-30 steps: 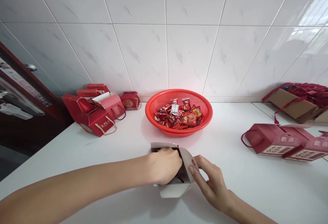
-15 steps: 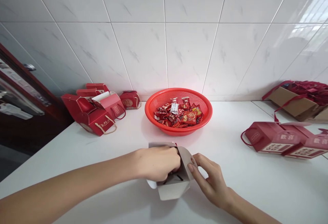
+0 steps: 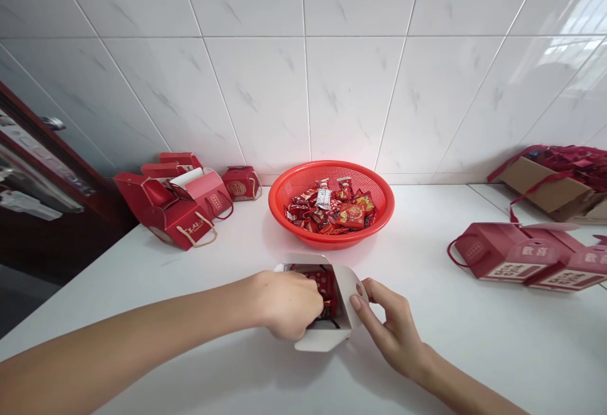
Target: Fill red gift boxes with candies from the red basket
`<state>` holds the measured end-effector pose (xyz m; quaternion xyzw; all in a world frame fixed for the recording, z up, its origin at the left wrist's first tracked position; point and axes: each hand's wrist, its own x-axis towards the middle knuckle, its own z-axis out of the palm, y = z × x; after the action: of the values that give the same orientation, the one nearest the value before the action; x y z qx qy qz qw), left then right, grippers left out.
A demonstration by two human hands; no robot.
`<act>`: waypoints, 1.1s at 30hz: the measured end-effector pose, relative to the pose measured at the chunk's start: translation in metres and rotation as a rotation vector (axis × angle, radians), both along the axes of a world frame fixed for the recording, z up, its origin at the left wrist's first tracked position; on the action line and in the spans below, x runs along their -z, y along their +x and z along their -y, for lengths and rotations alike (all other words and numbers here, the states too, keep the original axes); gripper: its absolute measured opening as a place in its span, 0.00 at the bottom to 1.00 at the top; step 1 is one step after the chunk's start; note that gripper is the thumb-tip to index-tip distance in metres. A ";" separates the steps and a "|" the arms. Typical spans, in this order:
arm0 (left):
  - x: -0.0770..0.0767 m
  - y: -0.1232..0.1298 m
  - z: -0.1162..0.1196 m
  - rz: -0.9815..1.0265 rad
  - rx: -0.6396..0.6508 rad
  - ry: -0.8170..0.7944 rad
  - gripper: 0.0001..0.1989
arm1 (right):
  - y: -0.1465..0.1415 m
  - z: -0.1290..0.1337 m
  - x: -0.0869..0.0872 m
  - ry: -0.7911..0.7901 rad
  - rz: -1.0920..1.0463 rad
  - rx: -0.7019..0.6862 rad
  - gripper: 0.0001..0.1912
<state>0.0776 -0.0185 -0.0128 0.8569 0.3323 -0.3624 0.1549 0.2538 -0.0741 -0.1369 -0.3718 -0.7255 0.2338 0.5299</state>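
In front of me an opened gift box, pale inside, holds red-wrapped sweets and a dark cord. My left hand reaches over the left side of the box into its opening, fingers curled down; the fingertips and whatever they grip are hidden. With thumb and fingers, my right hand pinches the raised right flap near its hole. Just behind the box stands a red plastic basket, with many wrapped sweets lying in it.
Several red gift boxes are grouped at the left, with a small red box by the wall. On the right are more red boxes and a cardboard carton of dark red ribbons. A tiled wall closes off the back.
The box has tipped so that its opening faces me more, and the red sweets inside show. My left hand has shifted slightly left; my right hand keeps hold of the flap.
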 end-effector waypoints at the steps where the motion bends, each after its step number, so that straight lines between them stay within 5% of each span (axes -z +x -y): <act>1: 0.001 0.001 0.001 0.005 -0.009 0.009 0.16 | 0.000 0.000 0.000 -0.001 -0.002 0.001 0.14; 15: 0.011 0.003 -0.005 0.119 0.100 0.040 0.12 | 0.004 -0.002 0.004 -0.127 -0.057 0.018 0.18; 33: 0.021 0.001 -0.018 0.217 0.052 0.105 0.09 | 0.001 -0.001 0.000 -0.367 -0.215 -0.048 0.22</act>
<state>0.0783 -0.0006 -0.0341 0.9063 0.3097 -0.2538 0.1355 0.2553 -0.0730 -0.1366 -0.4174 -0.6186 0.4129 0.5221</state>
